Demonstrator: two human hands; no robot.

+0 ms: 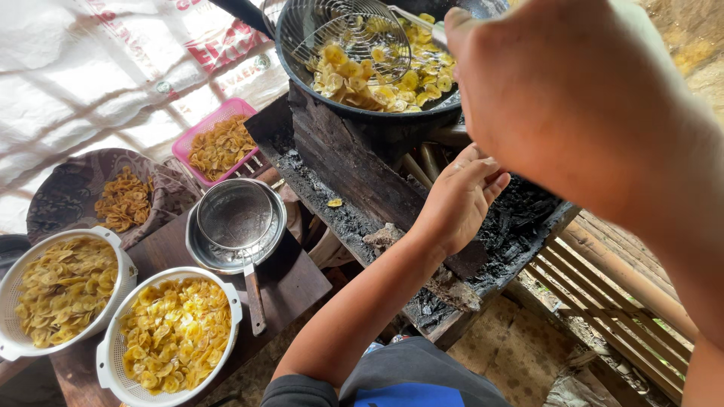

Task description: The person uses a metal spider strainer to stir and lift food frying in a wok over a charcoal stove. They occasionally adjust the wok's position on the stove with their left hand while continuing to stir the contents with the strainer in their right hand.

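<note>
My right hand (543, 90) fills the upper right, close to the camera, shut on the metal handle of a round wire skimmer (354, 38). The skimmer rests in a black wok (302, 71) among frying yellow slices (377, 87). My left hand (460, 200) reaches in below the wok, fingers together, against the ends of firewood sticks (428, 160). Whether it grips a stick is hidden. The wok sits on a charred wooden stove frame (354, 169) covered in ash.
On a low wooden table at left stand two white colanders (113, 354) (9, 301) of yellow chips and a steel bowl holding a mesh strainer (237, 218). Behind are a pink basket (185, 143) and a cloth-lined bowl (75, 181) of darker chips. Bamboo slats (603, 301) lie at right.
</note>
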